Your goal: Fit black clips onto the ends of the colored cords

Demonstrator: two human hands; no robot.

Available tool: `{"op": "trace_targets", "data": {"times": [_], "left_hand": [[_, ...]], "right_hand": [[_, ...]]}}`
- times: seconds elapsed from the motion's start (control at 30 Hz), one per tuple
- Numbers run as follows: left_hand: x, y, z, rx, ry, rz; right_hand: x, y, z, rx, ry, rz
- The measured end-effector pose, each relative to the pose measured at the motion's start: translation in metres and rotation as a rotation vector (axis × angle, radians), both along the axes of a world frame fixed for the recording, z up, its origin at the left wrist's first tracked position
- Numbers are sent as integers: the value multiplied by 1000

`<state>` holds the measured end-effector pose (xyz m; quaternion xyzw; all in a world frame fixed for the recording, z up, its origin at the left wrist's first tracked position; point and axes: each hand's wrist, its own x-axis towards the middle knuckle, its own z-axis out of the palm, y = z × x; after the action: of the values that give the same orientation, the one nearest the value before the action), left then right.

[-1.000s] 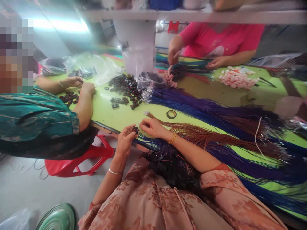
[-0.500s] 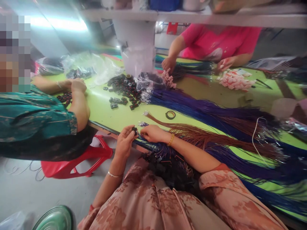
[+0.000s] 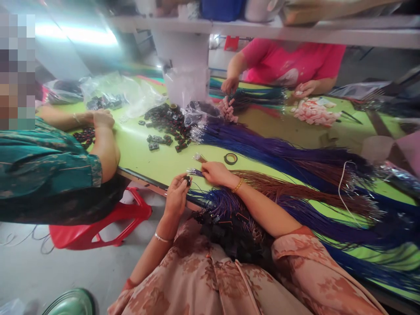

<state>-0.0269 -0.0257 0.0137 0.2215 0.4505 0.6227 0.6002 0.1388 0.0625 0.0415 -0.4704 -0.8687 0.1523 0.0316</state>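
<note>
My left hand [image 3: 176, 194] pinches a small black plastic connector housing [image 3: 187, 180] near the table's front edge. Just right of it, my right hand [image 3: 219, 174] has its fingers closed over the wires; what lies between the fingertips is hidden. Around those fingertips are the metal-tipped ends of a brown wire bundle [image 3: 262, 179] and of a dark blue bundle [image 3: 196, 172]. Below my right wrist, more blue wires [image 3: 223, 201] hang over the edge. A heap of black housings with wires [image 3: 236, 236] rests in my lap.
A roll of black tape [image 3: 230, 159] lies beyond my right hand. Farther back are loose black connectors [image 3: 167, 124] and purple-blue wires [image 3: 256, 142]. A co-worker in teal [image 3: 49, 162] sits left by a red stool [image 3: 98, 223]; another in pink [image 3: 292, 63] works opposite.
My right hand has moved right and slightly up, away from the housing, onto the wire ends. My left hand still holds the housing. The view has shifted slightly.
</note>
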Motion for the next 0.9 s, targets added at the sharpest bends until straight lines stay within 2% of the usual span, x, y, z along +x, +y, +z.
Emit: {"op": "trace_targets", "data": {"times": [0.17,0.4,0.53,0.63,0.77,0.9], "left_hand": [[8,5,3,34,1,-10],[13,10,-6,44,-145,21],[10,6,-7,25,-116,20],[9,3,-5,22,-93,11],[10,3,-4,6,-89,9],[9,4,-4,13,-93,5]], "right_hand": [[0,1,2,-4,-29,20],[1,-1,7,-8,-104,26],[1,-1,7,-37,-136,72],[3,0,7,-33,-150,55],[7,1,9,-16,-38,2],[6,2,7,-88,306,-40]]}}
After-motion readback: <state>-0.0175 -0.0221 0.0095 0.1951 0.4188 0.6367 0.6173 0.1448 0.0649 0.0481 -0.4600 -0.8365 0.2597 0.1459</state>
